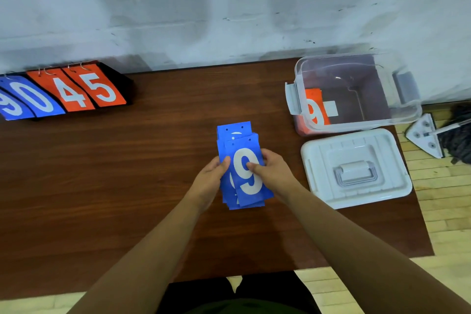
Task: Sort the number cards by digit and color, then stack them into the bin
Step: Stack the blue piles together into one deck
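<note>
Over mid-table: blue stack held askew

Over the table's (127, 160) middle, the left hand (211, 176) and right hand (272, 168) each clamp a side of the fanned blue cards (235, 135). Unsquared like that, some could slip out on the carry. Far right, the clear bin (405, 109) holds an orange 9 card (314, 107), and its lid (356, 168) lies just beside.

Matt blue cards (242, 160) lie on a smooth dark wood-grain table (127, 173) beside a clear glossy plastic bin (405, 112).

The brown wooden table (122, 186) fills the middle. On it sit a flip scoreboard (76, 90) at upper left, a clear bin (369, 121) at upper right, a white lid (356, 168) just below it, and blue cards (235, 132) in the center.
</note>
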`<state>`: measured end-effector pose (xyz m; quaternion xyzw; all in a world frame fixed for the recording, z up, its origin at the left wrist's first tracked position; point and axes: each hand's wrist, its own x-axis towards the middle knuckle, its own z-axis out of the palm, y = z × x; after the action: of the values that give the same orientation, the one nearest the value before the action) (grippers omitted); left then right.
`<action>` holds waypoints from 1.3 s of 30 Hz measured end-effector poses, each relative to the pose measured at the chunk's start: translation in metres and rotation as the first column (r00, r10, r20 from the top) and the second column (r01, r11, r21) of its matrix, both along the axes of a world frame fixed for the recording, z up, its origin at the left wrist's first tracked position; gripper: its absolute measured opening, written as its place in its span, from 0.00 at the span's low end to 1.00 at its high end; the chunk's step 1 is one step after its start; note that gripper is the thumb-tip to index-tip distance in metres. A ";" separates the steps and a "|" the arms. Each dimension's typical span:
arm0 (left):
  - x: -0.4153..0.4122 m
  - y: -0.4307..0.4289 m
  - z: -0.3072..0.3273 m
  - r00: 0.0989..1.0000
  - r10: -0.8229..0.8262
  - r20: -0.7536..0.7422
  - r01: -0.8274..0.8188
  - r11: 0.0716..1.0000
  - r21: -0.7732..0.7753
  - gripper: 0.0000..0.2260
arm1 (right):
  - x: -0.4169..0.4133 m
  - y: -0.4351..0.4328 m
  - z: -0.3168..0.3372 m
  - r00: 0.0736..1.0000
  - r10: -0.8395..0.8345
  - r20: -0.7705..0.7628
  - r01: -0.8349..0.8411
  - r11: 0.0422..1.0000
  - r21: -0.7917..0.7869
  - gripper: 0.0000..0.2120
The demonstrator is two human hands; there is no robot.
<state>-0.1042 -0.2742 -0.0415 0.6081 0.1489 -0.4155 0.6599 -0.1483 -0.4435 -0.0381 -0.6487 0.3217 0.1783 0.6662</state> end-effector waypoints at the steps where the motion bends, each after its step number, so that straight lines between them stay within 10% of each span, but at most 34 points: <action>1: 0.004 0.003 0.002 0.997 -0.020 0.075 0.015 0.997 0.074 0.14 | 0.001 -0.003 0.001 0.998 0.056 0.027 -0.055 0.998 -0.035 0.13; 5: 0.032 0.028 0.013 0.882 -0.301 0.362 0.155 0.912 0.380 0.40 | 0.009 -0.008 0.010 0.878 0.474 0.065 -0.447 0.862 -0.239 0.08; 9: 0.050 0.038 0.021 0.715 -0.618 0.328 0.418 0.753 0.509 0.22 | 0.023 0.000 0.015 0.818 0.573 0.046 -0.524 0.777 -0.349 0.10; 19: 0.042 0.062 -0.001 0.950 -0.083 0.302 0.019 0.978 0.209 0.20 | 0.020 -0.017 0.012 0.955 0.285 0.086 -0.262 0.941 -0.212 0.15; 24: 0.037 0.062 -0.012 0.933 -0.180 0.313 0.104 0.964 0.243 0.16 | 0.010 0.007 -0.002 0.977 0.195 0.089 -0.161 0.942 -0.293 0.09; 30: 0.038 0.073 -0.026 0.911 -0.331 0.247 0.238 0.910 0.339 0.29 | -0.002 0.033 -0.022 0.922 0.357 0.151 -0.223 0.808 -0.545 0.12; 34: 0.025 0.067 -0.030 0.918 -0.261 0.298 0.155 0.929 0.336 0.09 | -0.003 0.034 -0.031 0.899 0.438 0.026 -0.343 0.738 -0.581 0.17; 39: 0.021 0.047 -0.025 0.954 -0.057 0.295 -0.044 0.945 0.324 0.10 | 0.003 0.035 -0.031 0.863 0.502 0.053 -0.306 0.603 -0.736 0.17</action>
<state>-0.0833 -0.2274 -0.0669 0.7653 0.1118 -0.2901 0.5635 -0.1454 -0.4087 -0.0696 -0.9259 0.1199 0.1038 0.3428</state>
